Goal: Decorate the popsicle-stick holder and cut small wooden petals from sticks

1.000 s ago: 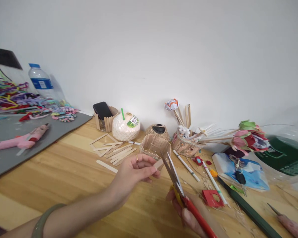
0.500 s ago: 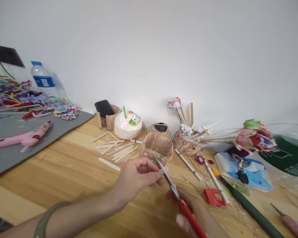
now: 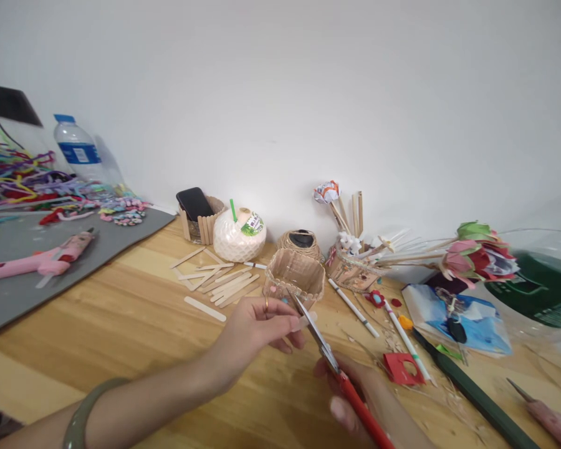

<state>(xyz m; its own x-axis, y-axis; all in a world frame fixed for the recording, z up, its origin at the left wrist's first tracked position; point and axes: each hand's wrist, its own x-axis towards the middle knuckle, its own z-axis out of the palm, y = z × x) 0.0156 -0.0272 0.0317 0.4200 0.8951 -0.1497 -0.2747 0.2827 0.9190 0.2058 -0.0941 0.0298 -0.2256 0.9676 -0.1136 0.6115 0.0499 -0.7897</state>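
Note:
My left hand [image 3: 266, 324] pinches a small whitish piece [image 3: 305, 321] between thumb and fingers; its exact kind is unclear. In my right hand [image 3: 355, 386] are red-handled scissors [image 3: 327, 355], with their blades pointing up and left beside the whitish piece. The blades appear close together, and whether they touch the piece is hard to tell. Just behind the scissor tips stands a woven-looking brown basket [image 3: 294, 274] with beaded trim. To its left, several wooden craft sticks [image 3: 234, 288] lie loose on the wooden table [image 3: 135, 349].
A white coconut [image 3: 239, 236], a phone [image 3: 194, 202] in a stick holder and a twine ball [image 3: 300, 243] line the wall. At right are paper flowers [image 3: 481, 255], red paper [image 3: 402, 369], markers and an awl [image 3: 542, 411]. A pink glue gun [image 3: 42, 262] rests on a grey mat.
The whitish piece shows a little more between my left fingertips, beside the blades. Both hands stay nearly in place; the whole view has shifted slightly.

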